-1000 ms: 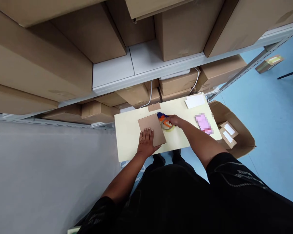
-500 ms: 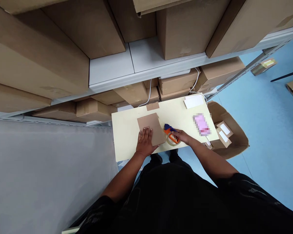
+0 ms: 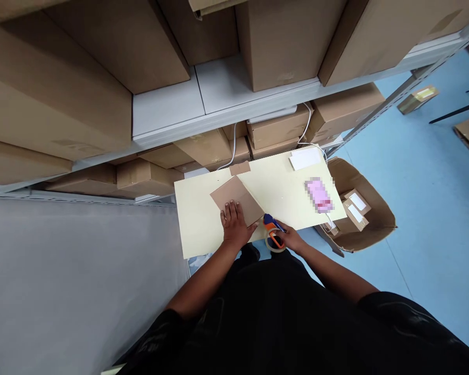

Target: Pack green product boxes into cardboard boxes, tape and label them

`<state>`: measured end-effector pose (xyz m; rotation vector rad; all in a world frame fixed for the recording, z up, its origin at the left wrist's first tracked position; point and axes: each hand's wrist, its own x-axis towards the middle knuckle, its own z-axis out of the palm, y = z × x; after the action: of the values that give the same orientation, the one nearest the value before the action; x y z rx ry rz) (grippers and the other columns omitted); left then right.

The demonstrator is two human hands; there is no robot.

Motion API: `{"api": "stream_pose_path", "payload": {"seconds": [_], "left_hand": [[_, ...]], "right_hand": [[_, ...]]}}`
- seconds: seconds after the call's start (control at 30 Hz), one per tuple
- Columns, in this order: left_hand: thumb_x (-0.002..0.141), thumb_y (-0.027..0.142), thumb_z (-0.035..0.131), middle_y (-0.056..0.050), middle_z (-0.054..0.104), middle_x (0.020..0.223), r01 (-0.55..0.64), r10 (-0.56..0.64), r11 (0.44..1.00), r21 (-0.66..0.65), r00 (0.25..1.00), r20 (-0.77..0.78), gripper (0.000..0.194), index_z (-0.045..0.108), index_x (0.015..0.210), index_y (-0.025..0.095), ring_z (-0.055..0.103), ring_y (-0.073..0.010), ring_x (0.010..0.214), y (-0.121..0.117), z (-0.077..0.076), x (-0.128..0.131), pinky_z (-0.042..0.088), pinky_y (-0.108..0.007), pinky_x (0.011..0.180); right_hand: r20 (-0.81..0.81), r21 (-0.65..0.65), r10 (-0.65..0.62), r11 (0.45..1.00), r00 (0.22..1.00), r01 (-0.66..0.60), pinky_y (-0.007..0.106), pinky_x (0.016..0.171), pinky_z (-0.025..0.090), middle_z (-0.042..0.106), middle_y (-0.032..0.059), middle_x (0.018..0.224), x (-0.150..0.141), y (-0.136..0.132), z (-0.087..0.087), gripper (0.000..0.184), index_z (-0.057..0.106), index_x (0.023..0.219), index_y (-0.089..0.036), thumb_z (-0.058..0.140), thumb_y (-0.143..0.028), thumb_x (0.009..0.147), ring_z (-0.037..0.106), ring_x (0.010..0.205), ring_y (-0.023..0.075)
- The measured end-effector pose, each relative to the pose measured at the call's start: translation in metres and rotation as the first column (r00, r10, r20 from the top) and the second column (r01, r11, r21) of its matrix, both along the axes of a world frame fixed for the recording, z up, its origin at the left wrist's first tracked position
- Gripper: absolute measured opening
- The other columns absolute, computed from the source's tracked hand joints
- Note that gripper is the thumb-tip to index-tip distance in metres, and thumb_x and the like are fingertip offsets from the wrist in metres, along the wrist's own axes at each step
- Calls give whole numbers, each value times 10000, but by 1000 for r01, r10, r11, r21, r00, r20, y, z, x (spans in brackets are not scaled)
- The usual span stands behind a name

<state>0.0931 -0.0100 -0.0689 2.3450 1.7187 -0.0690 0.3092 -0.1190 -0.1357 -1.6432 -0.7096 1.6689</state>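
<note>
My left hand (image 3: pixel 233 225) lies flat, fingers spread, on the near corner of a flat brown cardboard parcel (image 3: pixel 236 199) that rests on a pale yellow table (image 3: pixel 203 219). My right hand (image 3: pixel 291 240) grips an orange and blue tape dispenser (image 3: pixel 272 236) with a roll of clear tape, held at the table's near edge just right of the parcel. The dispenser's blue head points toward the parcel's near right corner.
A small cardboard piece (image 3: pixel 239 168), a white pad (image 3: pixel 305 159) and a pink blurred object (image 3: pixel 318 195) lie on the table. An open carton (image 3: pixel 359 208) with small labelled boxes stands on the blue floor at right. Shelves of large cartons (image 3: pixel 285 41) rise behind the table.
My right hand has pulled the tape dispenser from the parcel's far right side back to the table's near edge. The parcel has turned slightly under my left hand.
</note>
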Motion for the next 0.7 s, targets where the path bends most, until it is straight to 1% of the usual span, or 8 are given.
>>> {"api": "stream_pose_path", "payload": {"seconds": [0.07,0.17,0.23,0.33,0.4,0.47,0.57,0.7], "left_hand": [[869,727,579,-284,148,1705,0,-1,1000,-25,1000,-13,1096,226,1634,26,91,-439,1589,0,4,1,102,-619,1254],[863,752,566,-272,133,1712,55,-57,997,-52,998,-34,1066,252,1646,101,151,-463,1568,0,8,-8,180,-624,1215],[855,749,584,-245,134,1720,91,-94,994,-62,994,-49,1048,258,1654,154,226,-473,1536,-2,10,-19,218,-613,1197],[893,681,584,-199,156,1729,140,-144,988,-68,988,-54,944,294,1650,198,341,-463,1465,-3,12,-37,268,-593,1180],[940,602,562,-168,210,1722,183,-186,981,-63,981,-48,812,356,1629,225,400,-437,1420,1,14,-49,287,-585,1181],[972,527,548,-143,304,1693,237,-238,970,-46,970,-36,693,425,1598,258,416,-409,1417,8,14,-61,259,-578,1214],[988,473,548,-127,404,1639,303,-303,953,-5,953,-8,602,491,1559,290,323,-389,1512,19,9,-71,157,-577,1271],[1015,440,518,-144,272,1706,287,-287,957,48,958,5,587,460,1575,277,174,-377,1593,22,0,-69,130,-609,1271]], "right_hand": [[20,-24,-5,1000,1000,5,448,1086,522,743,26,1271,7,19,2,584,667,1376,-272,700,-399,806,686,1170,268],[43,-59,-18,998,999,21,376,874,592,777,43,1061,16,51,9,544,701,1327,-236,695,-369,799,707,932,233],[68,-84,-13,996,998,18,316,720,563,754,41,901,20,77,14,495,731,1268,-201,698,-345,796,652,750,186],[88,-147,44,989,995,-31,256,557,445,665,9,717,24,122,21,470,739,1230,-181,727,-314,779,541,594,136],[105,-185,95,980,990,-75,245,517,380,610,-5,644,26,151,25,416,758,1162,-176,751,-311,769,487,547,120],[114,-206,154,970,981,-129,246,513,352,587,-9,615,27,176,27,407,761,1126,-175,789,-322,747,464,535,116],[130,-203,238,957,963,-209,251,527,353,592,-3,606,30,203,29,411,759,1094,-172,826,-330,721,478,555,126],[166,-169,279,953,946,-252,251,551,397,626,10,640,34,210,28,372,756,1072,-170,814,-306,730,525,600,145]]}}
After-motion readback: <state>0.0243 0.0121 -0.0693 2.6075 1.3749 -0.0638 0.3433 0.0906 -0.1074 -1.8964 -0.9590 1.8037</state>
